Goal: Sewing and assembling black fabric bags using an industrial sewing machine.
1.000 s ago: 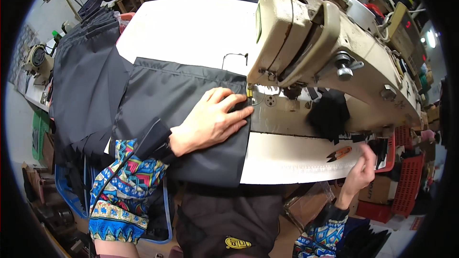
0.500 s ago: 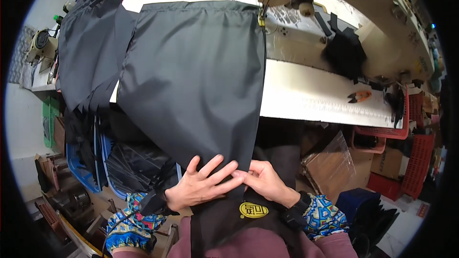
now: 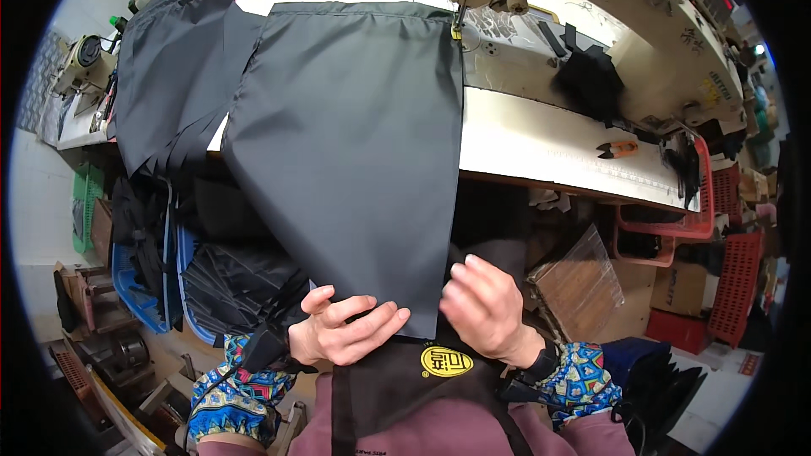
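Observation:
A large dark grey fabric panel (image 3: pixel 346 143) hangs from the sewing machine's needle area (image 3: pixel 457 29) down over the table's front edge. Its top right corner sits at the presser foot, and its narrow lower end reaches my lap. My left hand (image 3: pixel 348 331) rests on the lower left part of the panel, fingers loosely spread across the cloth, thumb apart. Just off the panel's lower right edge is my right hand (image 3: pixel 490 308), fingers loosely bent and blurred at the tips, with nothing seen in them. The sewing machine (image 3: pixel 625 17) stands at the upper right.
More grey panels (image 3: pixel 173 76) are draped in a stack at the left. Blue baskets (image 3: pixel 184 287) with dark cloth stand below them. Orange-handled thread snips (image 3: pixel 618 149) and a black cloth bundle (image 3: pixel 589 80) lie on the white table (image 3: pixel 541 139). A red basket (image 3: pixel 705 194) sits at its right end.
My right hand has let go of the panel's lower right edge and moved slightly right. The left hand has shifted a little left and down, and the panel's lower end lies flatter.

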A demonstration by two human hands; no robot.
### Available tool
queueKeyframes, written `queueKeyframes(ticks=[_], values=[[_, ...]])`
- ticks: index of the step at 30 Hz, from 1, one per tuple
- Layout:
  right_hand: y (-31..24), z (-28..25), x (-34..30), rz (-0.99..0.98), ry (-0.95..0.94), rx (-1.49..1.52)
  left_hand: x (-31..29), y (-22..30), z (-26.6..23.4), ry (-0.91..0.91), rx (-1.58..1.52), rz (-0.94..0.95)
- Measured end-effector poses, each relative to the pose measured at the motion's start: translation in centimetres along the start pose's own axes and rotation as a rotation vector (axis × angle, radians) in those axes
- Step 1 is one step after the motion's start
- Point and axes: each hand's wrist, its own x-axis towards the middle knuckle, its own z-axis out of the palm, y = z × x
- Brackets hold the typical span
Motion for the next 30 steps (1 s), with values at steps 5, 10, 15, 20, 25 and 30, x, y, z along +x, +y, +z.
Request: queueKeyframes(ticks=[5, 10, 15, 20, 25, 30], values=[[0.8, -0.4, 0.9, -0.227, -0.237, 0.143, 2.5, -1.3, -0.3, -0.192, -0.351, -0.074], [0.9, -0.8, 1.3, -0.268, -0.360, 0.134, 9.4, -6.1, 3.3, -0.297, -0.335, -0.194], [1.4, 0.1, 1.5, -0.190, -0.350, 0.172, 11.3, -9.9, 8.5, -0.279, -0.108, -0.144], [2.8, 0.6, 2.6, -0.123, -0.333, 0.194, 13.0, -11.7, 9.3, -0.263, -0.179, -0.152], [4.4, 0.8, 4.0, -0.097, -0.311, 0.158, 14.7, -13.7, 10.5, -0.252, -0.199, -0.151], [6.2, 0.4, 5.5, -0.134, -0.329, 0.048, 15.9, -14.6, 11.3, -0.260, -0.186, -0.162]])
